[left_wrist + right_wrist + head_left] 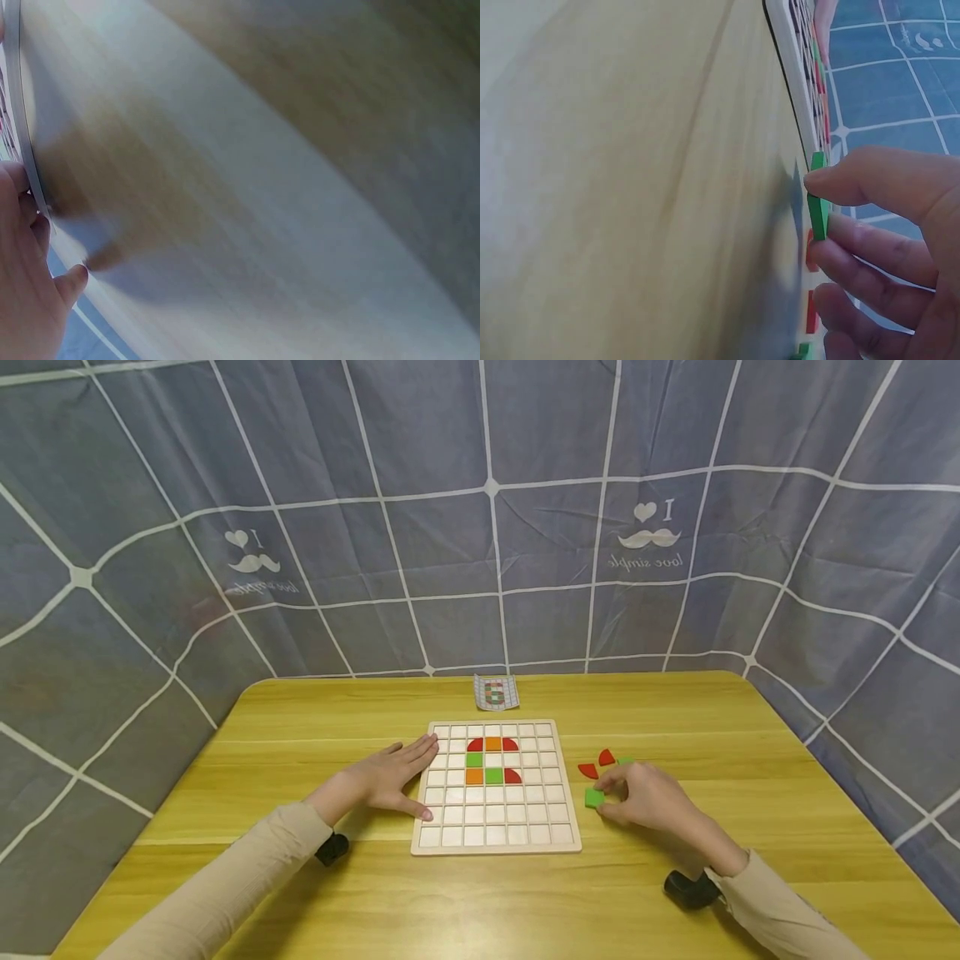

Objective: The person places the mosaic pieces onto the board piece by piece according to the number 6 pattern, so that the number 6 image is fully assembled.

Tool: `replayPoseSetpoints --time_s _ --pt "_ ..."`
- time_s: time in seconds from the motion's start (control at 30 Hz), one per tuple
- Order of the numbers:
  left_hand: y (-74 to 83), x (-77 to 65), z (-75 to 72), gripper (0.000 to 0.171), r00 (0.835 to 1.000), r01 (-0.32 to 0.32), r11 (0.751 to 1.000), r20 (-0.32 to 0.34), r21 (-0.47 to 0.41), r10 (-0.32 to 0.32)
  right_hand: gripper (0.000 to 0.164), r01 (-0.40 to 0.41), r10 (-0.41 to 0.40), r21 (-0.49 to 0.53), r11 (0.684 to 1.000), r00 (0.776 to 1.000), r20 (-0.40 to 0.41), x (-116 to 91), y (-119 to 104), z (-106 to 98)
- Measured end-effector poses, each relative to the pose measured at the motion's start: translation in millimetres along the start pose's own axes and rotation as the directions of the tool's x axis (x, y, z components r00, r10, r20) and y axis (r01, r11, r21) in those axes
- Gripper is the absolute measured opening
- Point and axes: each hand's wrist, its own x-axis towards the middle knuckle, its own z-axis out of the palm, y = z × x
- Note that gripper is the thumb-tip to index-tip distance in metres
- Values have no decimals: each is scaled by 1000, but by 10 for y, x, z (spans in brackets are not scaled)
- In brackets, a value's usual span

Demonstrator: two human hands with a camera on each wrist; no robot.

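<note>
A pale wooden grid board [453, 836] lies on the table, with red quarter-round, orange and green square tiles set in several of its cells. My left hand [390, 778] rests at the board's left edge, fingers fairly straight and thumb spread toward the lower cells. Just right of the board, my right hand [651, 797] pinches a green square tile [594, 797] between thumb and fingers. In the right wrist view that green tile [819, 214] stands on edge, off the table. Beyond the hand lie two red quarter-round tiles [588, 771] and another green tile [624, 761], partly hidden by the fingers.
A small paper card [496, 693] printed with a coloured grid pattern lies behind the board. The yellow wood-grain table [315, 710] meets a grey-blue curtain [442, 552] with white lines at the back and sides. Black wrist devices [691, 890] sit under both forearms.
</note>
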Motion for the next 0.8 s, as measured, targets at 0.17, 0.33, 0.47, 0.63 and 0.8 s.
replayPoseSetpoints --time_s 0.17,0.33,0.47,0.63,0.8 --pt "-5 2 -6 113 1000 -16 1000 -8 -10 16 24 -6 6 2 1000 1000 12 43 -44 -10" --pt "-7 -1 -7 113 1000 -9 1000 -4 -2 9 26 4 -4 -3 1000 1000 8 97 -118 -14" --pt "-9 -3 -9 112 1000 -4 1000 3 2 4 25 33 -33 -7 999 999 -5 141 -201 -7" --pt "-16 4 -6 113 1000 -2 1000 4 0 2 26 66 -66 -6 998 998 -9 207 -322 28" --pt "0 -2 -10 113 1000 -6 1000 -1 -9 6 27 104 -104 7 995 995 7 281 -427 78"
